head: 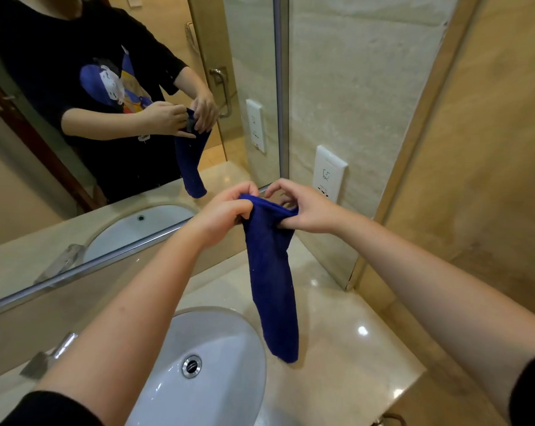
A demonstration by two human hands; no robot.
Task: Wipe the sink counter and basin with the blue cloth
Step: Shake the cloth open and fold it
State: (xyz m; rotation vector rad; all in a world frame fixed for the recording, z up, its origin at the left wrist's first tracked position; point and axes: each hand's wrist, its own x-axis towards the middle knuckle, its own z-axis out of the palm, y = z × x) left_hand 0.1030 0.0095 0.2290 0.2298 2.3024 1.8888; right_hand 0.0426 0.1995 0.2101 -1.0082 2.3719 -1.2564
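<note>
The blue cloth (272,272) hangs in a long fold in the air above the counter, its lower end dangling just right of the basin. My left hand (226,216) grips its top edge from the left. My right hand (303,207) pinches the same top edge from the right. Below lies the white oval basin (229,339) with a chrome drain (191,366), set into the glossy beige stone counter (337,348).
A chrome faucet (49,356) stands at the basin's left. The wall mirror (106,149) rises behind the counter and reflects me. A white wall socket (329,173) sits on the right wall near my right hand. The counter's right end meets a tiled wall.
</note>
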